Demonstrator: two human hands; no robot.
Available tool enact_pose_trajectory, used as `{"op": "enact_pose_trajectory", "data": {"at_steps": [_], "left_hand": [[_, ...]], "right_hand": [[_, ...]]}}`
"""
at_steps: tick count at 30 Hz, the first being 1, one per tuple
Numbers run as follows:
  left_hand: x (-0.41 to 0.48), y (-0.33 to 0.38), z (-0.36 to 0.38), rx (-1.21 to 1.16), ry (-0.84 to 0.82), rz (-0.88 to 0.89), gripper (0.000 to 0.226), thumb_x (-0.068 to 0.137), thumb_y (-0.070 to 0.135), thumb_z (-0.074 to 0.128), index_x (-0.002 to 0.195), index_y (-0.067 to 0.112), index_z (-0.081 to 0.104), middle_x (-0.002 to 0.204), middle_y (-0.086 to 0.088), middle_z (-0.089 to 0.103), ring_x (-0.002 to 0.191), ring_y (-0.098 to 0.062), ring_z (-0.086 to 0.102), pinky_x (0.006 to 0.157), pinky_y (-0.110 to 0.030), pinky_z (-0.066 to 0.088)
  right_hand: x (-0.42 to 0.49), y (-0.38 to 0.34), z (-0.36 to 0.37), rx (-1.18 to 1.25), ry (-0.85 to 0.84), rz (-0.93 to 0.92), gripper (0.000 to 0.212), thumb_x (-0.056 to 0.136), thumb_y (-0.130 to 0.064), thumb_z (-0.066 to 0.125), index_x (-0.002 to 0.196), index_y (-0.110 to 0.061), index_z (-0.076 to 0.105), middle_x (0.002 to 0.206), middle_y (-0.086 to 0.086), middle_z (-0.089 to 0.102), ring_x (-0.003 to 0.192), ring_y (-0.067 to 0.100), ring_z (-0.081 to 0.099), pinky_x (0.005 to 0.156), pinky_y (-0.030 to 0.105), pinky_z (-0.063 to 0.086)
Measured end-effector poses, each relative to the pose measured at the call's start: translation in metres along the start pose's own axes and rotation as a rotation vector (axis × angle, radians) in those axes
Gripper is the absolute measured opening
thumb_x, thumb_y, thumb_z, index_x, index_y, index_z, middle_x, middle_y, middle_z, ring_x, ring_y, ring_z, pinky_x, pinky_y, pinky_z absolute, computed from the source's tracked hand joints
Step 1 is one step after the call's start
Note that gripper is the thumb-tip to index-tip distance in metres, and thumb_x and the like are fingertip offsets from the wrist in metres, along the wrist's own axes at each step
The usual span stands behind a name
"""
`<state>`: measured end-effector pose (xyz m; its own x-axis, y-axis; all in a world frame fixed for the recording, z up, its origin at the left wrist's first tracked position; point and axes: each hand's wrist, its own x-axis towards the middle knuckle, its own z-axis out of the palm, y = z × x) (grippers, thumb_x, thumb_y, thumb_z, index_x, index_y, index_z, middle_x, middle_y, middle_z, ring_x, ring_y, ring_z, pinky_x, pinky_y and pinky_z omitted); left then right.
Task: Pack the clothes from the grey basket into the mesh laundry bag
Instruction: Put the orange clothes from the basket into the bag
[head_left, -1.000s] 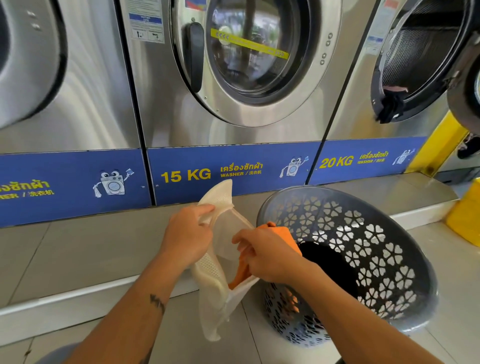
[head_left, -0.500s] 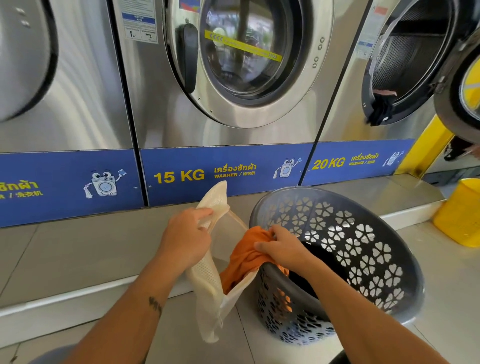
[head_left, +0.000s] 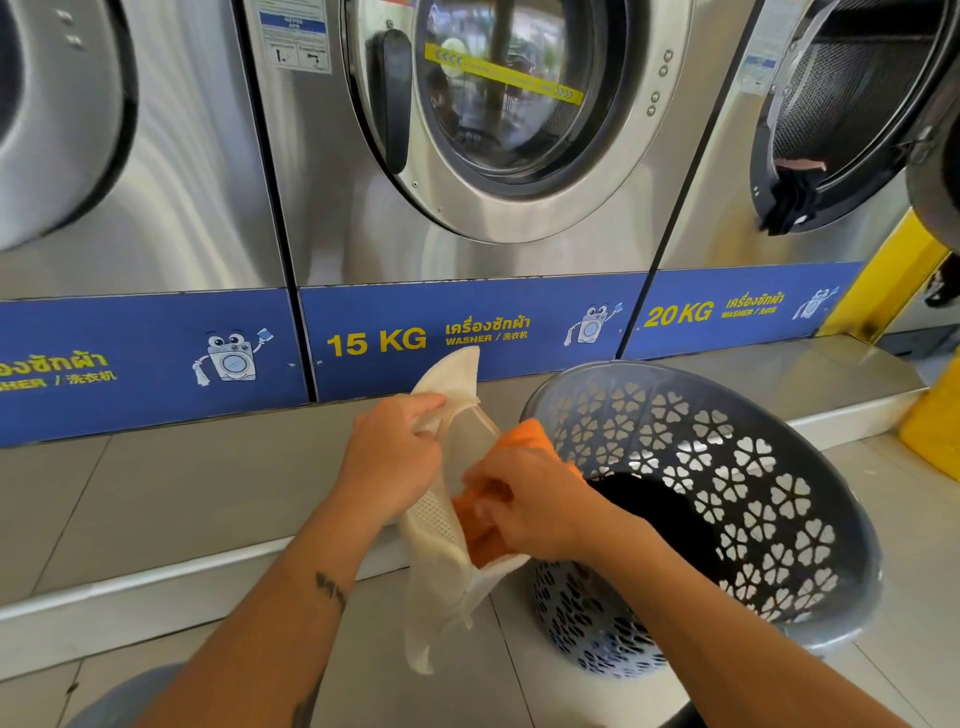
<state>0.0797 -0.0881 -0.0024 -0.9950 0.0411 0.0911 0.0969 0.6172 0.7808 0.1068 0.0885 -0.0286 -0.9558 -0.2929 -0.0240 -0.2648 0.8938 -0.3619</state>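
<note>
From the head camera, the left hand (head_left: 389, 457) pinches the mesh bag (head_left: 441, 525) mouth open while the right hand (head_left: 524, 501), closed on the orange garment (head_left: 480, 535), should push it deep past the rim beside the grey basket (head_left: 727, 499), whose dark clothes (head_left: 660, 514) stay indistinct.

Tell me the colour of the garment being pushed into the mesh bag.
Orange garment, clearest in the head view.
</note>
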Motion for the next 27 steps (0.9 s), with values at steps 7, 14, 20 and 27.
{"op": "enact_pose_trajectory", "data": {"at_steps": [7, 14, 20, 27], "left_hand": [[0.002, 0.0, 0.001, 0.023, 0.016, 0.005, 0.045, 0.094, 0.01, 0.051, 0.133, 0.031, 0.057, 0.14, 0.002, 0.052, 0.127, -0.022, 0.048, 0.103, -0.037, 0.042], [0.001, -0.003, 0.01, 0.058, 0.008, 0.001, 0.047, 0.092, 0.011, 0.055, 0.135, 0.031, 0.056, 0.139, 0.001, 0.053, 0.128, -0.023, 0.047, 0.101, -0.037, 0.043], [0.0, -0.003, 0.01, 0.088, 0.011, 0.022, 0.05, 0.092, 0.009, 0.057, 0.137, 0.03, 0.054, 0.137, -0.001, 0.054, 0.122, -0.024, 0.05, 0.095, -0.033, 0.044], [-0.003, -0.002, 0.009, 0.113, 0.024, 0.032, 0.051, 0.09, 0.005, 0.059, 0.134, 0.032, 0.057, 0.134, 0.001, 0.056, 0.118, -0.023, 0.052, 0.094, -0.037, 0.048]], "right_hand": [[0.005, 0.033, -0.009, 0.126, 0.086, 0.375, 0.085, 0.08, -0.034, 0.068, 0.153, -0.037, 0.024, 0.154, 0.009, 0.03, 0.142, 0.037, 0.03, 0.111, 0.053, 0.039], [0.001, 0.049, 0.0, 0.359, 0.052, 0.479, 0.046, 0.083, -0.045, 0.068, 0.121, -0.029, 0.05, 0.11, -0.003, 0.063, 0.098, 0.018, 0.062, 0.088, 0.041, 0.055], [-0.005, 0.004, -0.014, -0.031, 0.413, 0.171, 0.032, 0.085, -0.033, 0.063, 0.115, -0.028, 0.054, 0.097, -0.007, 0.057, 0.082, 0.016, 0.054, 0.07, 0.034, 0.048], [-0.001, -0.003, -0.007, 0.164, -0.027, 0.078, 0.075, 0.079, -0.044, 0.069, 0.148, -0.035, 0.042, 0.148, -0.01, 0.042, 0.139, 0.015, 0.034, 0.116, 0.049, 0.03]]}}
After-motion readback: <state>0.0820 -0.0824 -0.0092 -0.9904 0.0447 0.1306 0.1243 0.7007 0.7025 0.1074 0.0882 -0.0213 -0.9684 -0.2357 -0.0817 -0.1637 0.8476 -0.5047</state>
